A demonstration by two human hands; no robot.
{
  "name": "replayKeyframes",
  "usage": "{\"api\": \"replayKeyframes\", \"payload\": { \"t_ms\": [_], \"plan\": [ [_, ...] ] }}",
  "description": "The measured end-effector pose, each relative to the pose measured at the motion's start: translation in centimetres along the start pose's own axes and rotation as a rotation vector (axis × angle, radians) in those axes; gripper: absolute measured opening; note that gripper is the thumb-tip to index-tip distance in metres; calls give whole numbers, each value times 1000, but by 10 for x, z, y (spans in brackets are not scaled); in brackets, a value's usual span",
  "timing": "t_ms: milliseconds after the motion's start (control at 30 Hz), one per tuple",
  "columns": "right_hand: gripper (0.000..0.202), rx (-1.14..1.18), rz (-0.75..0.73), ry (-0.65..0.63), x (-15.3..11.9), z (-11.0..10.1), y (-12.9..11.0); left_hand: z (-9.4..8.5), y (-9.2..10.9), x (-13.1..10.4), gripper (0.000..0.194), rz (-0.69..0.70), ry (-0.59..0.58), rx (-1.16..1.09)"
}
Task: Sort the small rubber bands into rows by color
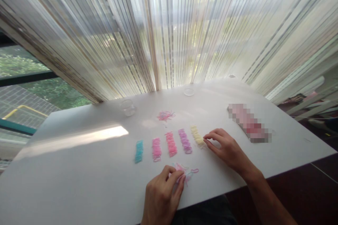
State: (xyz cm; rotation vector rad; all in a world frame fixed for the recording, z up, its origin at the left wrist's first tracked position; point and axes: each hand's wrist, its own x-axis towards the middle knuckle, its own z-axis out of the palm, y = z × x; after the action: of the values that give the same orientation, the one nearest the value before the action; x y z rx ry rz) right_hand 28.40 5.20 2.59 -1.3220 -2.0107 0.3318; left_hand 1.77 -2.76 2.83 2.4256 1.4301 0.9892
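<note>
My left hand (163, 191) is closed in a pinch over a loose mixed pile of small rubber bands (188, 176); its fingertips hide whatever they hold. Thumb and forefinger of my right hand (224, 147) pinch together at the lower right end of a row of yellow bands (196, 136), seemingly on a pale yellow band. Left of that row lie a purple row (185, 141), a coral-pink row (171, 144), a pink row (156, 149) and a blue row (138, 151), side by side with gaps between them.
Farther back is another mixed heap of bands (166, 115). A clear round container (128, 108) and a clear round lid or dish (188, 92) stand near the curtain (169, 35). A blurred pink flat item (248, 123) lies right on the white table (79, 172).
</note>
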Motion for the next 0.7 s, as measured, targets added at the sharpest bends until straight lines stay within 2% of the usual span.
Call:
{"api": "replayKeyframes", "payload": {
  "t_ms": [167,333,533,700],
  "plan": [
    [14,-28,21,-13,1,3,4,-2,-5,-6,21,-38,-34,0],
    [12,19,49,9,-16,1,-14,-7,-13,-9,22,-59,-30,3],
    [14,133,-10,-212,-31,18,-54,-8,-18,-7,26,-56,-19,30],
    [13,-1,-41,-308,-23,33,-71,-10,-18,-7,25,-56,-11,19]
  ]
}}
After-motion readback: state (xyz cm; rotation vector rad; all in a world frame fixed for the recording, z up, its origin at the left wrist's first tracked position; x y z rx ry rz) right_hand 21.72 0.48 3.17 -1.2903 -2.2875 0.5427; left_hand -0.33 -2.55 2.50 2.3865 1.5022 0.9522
